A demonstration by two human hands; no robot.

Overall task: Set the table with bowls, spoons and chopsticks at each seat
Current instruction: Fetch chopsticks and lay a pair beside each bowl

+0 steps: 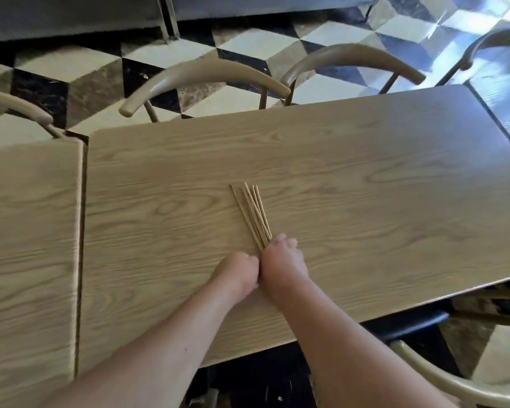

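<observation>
My right hand (283,260) kept no loose grip but clasped the near ends of the chopsticks (252,213), which lay fanned on the tabletop (365,172), long axis toward its far edge, while my left hand (237,272) curled alongside, its hold unclear.

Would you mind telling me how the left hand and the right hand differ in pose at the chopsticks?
The right hand reaches farther forward than the left hand, its curled fingers covering the near ends of the chopsticks. The left hand sits beside the bundle, its grip hidden; the right hand lies over it. Both are curled and touch each other above the table.
</observation>
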